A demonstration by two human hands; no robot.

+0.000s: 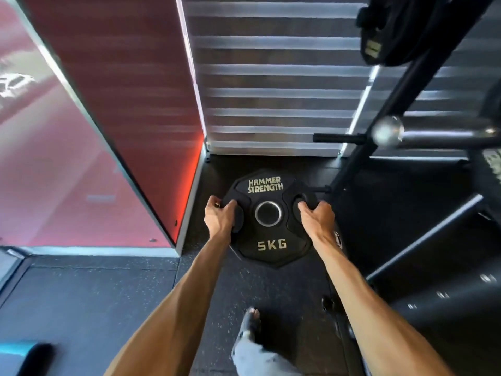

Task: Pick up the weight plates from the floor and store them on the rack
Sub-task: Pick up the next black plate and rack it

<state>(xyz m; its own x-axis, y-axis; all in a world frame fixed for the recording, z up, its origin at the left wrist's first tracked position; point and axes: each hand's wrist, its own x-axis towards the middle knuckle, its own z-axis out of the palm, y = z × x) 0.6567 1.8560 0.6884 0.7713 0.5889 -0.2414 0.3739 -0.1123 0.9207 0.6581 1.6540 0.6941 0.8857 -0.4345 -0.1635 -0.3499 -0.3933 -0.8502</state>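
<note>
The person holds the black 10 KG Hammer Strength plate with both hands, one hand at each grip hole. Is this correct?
Not quite. The head view shows the plate is marked 5 KG, not 10 KG. The rest holds: left hand and right hand each grip a hole.

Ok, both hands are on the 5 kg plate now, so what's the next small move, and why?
Probably swing the 5 kg plate up and to the right, lining its centre hole with the bare chrome peg on the rack. The left hand and right hand already grip it through its side handle slots, and that peg's tip looks free.
</note>
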